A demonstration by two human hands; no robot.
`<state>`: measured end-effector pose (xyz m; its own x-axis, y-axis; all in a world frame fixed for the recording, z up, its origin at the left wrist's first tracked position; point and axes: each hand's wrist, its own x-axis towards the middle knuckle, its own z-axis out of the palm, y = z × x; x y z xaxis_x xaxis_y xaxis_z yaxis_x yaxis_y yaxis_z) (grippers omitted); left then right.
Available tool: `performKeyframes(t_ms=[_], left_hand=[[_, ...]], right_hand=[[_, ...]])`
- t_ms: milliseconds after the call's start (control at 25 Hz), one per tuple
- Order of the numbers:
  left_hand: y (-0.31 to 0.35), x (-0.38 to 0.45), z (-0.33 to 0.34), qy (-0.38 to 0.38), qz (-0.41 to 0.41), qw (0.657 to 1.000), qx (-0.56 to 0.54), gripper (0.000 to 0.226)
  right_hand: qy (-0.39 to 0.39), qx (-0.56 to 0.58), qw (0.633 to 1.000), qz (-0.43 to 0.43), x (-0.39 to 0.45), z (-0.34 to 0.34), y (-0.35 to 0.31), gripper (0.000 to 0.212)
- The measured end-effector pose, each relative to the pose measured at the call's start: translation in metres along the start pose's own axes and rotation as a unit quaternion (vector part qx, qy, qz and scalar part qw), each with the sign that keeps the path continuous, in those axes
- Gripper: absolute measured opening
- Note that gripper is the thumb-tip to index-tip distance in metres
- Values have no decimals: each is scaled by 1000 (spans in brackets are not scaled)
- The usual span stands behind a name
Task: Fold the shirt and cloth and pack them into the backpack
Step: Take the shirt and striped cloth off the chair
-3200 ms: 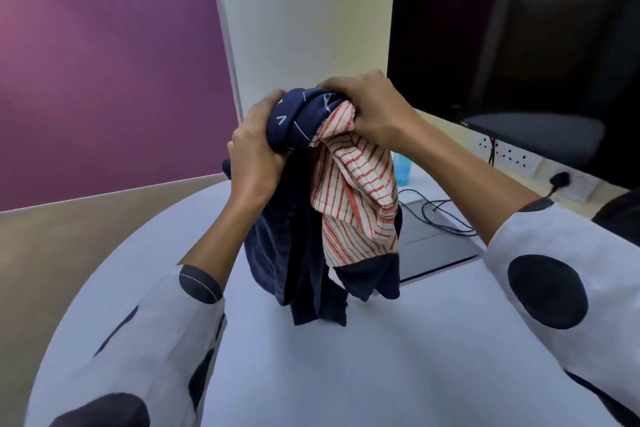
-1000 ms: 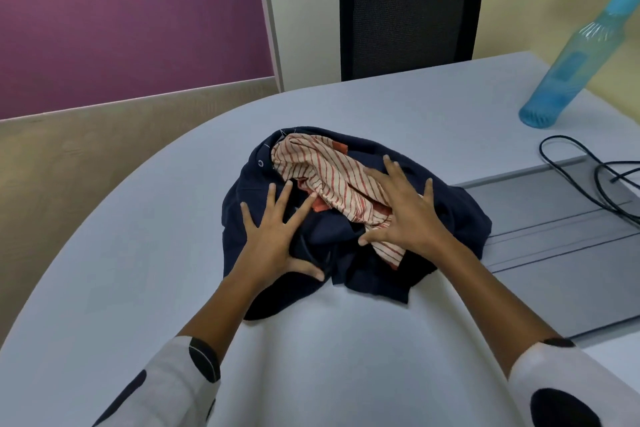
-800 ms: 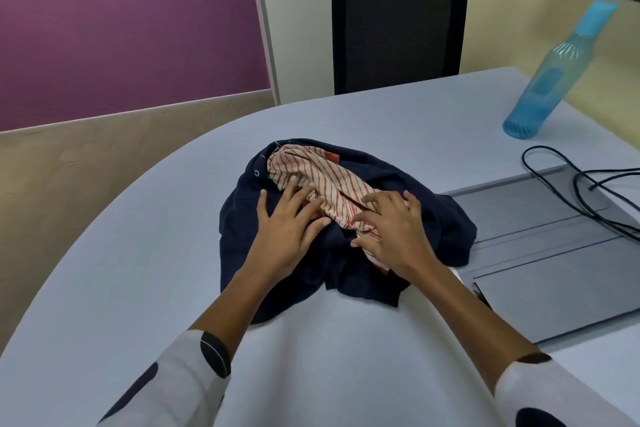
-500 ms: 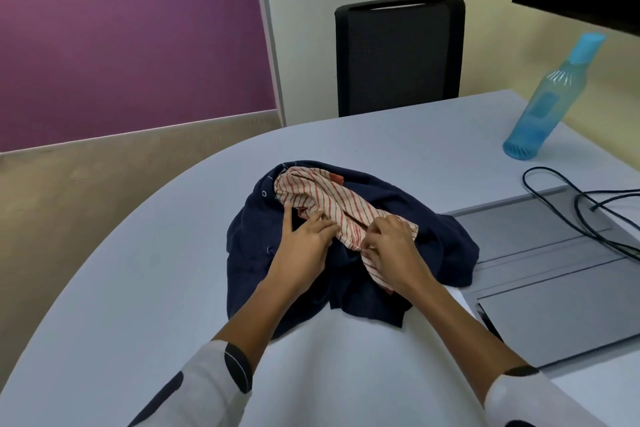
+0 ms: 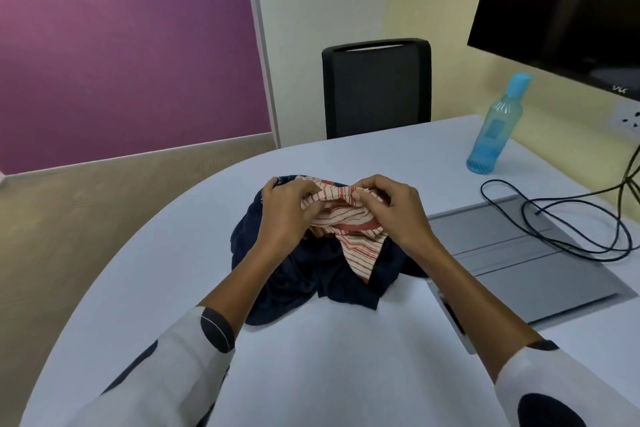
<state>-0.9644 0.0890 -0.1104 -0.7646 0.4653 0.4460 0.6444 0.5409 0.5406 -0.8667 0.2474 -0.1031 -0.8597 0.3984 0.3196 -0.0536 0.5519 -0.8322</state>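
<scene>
On the pale desk, left of centre: left hand pinching the near-left edge of the striped cloth, thumb and fingers curled on the fabric. Below and around it: navy shirt lying crumpled in a heap, cloth resting on top. Further right: right hand pinching the same top edge of the cloth, likewise closed on it, so both grips tight on one hem. Beyond, to the right: grey inset panel, looped black cable, blue bottle, dark screen; black chair behind the desk.

Step in hand, judged: lifting the cloth free of the shirt for folding. Best done by drawing both pinches apart along the hem, raising until the cloth hangs clear, then laying flat on bare desk beside the shirt. Risk of dragging the shirt along if layers are caught.

Hard to make out: fingertips tucked under folds; shirt collar and sleeves lost in the heap. Backpack nowhere in view.
</scene>
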Motion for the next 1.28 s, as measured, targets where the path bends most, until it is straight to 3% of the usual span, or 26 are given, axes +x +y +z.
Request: performKeyframes(t_ms=[200,400,760,880,1040,1280], left_hand=[[41,0,-48,63,-16,991,-115,9],[81,-5,-81,82,-11,990,-111,9],[137,-39,-115,124,1,978,-165,8],[157,-54,-124,105,14,977,-184,8],[170,-83,-127,58,26,980,-186,13],[153,-133,-113,-23,-12,981,-192,29]], right_hand=[[-21,26,999,31,-13,-39,-26,26],[36,21,999,22,-30,-71,-55,14],[92,233,968,21,-62,-127,-124,13],[88,282,955,-4,-72,-145,-150,13],[73,258,962,-39,-87,-161,-173,12],[77,251,963,-55,-107,-179,-188,13]])
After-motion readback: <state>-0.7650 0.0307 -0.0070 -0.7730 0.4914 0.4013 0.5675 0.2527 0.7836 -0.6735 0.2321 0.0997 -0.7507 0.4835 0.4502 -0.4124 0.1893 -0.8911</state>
